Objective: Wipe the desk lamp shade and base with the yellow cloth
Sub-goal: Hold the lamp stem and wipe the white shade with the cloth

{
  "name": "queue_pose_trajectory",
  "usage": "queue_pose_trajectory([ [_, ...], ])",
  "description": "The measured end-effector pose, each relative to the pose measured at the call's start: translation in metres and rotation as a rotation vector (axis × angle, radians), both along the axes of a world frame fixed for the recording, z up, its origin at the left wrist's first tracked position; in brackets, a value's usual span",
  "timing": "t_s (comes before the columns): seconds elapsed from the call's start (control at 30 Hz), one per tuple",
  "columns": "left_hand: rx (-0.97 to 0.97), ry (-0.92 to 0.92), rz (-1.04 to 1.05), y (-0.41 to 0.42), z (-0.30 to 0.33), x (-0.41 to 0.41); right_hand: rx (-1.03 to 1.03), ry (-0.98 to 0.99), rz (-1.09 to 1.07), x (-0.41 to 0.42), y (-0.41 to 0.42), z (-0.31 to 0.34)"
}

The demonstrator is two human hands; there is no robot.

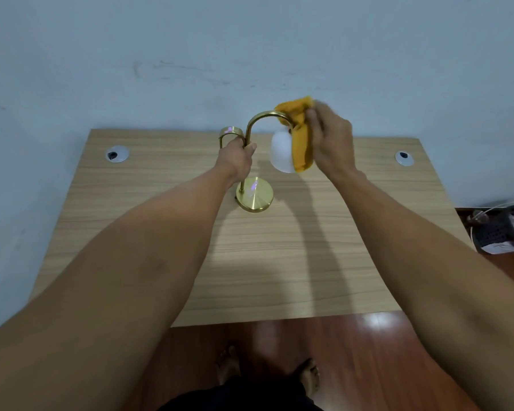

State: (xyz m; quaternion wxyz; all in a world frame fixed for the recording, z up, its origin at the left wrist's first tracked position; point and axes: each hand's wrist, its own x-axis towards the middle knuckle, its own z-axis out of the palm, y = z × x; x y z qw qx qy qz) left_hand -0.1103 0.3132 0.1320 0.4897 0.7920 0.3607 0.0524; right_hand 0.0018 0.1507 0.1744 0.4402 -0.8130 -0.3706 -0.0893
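Observation:
A brass desk lamp stands mid-table on a round gold base (255,197). Its curved gold stem (257,120) arches to the right and carries a white rounded shade (281,152). My left hand (236,158) is shut around the stem, partway up. My right hand (331,143) holds the yellow cloth (301,137) against the right side and top of the shade. The cloth covers the joint between stem and shade, and hides part of the shade's right side.
The wooden table (250,262) stands against a pale blue wall. Two round cable grommets (117,154) (404,158) sit near its back corners. A dark sandal and cables (502,229) lie on the reddish floor at right. My feet show below the table's near edge.

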Motion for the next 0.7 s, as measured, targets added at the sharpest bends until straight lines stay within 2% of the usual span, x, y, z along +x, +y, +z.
queue_pose_trajectory([
  [0.07,-0.004,-0.004,-0.004,0.0,0.0,0.0,0.232,0.163,-0.28,0.005,-0.001,0.008],
  [0.13,0.002,-0.004,-0.011,0.001,0.0,0.001,0.371,0.247,-0.523,0.009,0.0,0.024],
  [0.23,0.02,0.007,-0.01,0.0,-0.001,0.001,0.33,0.183,-0.625,0.012,0.006,0.038],
  [0.37,0.001,0.006,0.0,-0.002,0.0,0.001,0.081,-0.088,-0.334,-0.015,0.024,0.03],
  [0.5,0.023,0.006,0.004,-0.001,0.001,0.002,-0.035,-0.299,0.166,-0.044,0.043,0.007],
  [0.7,-0.018,-0.008,0.006,0.0,0.0,0.002,-0.23,-0.561,0.166,-0.019,0.031,-0.014],
])
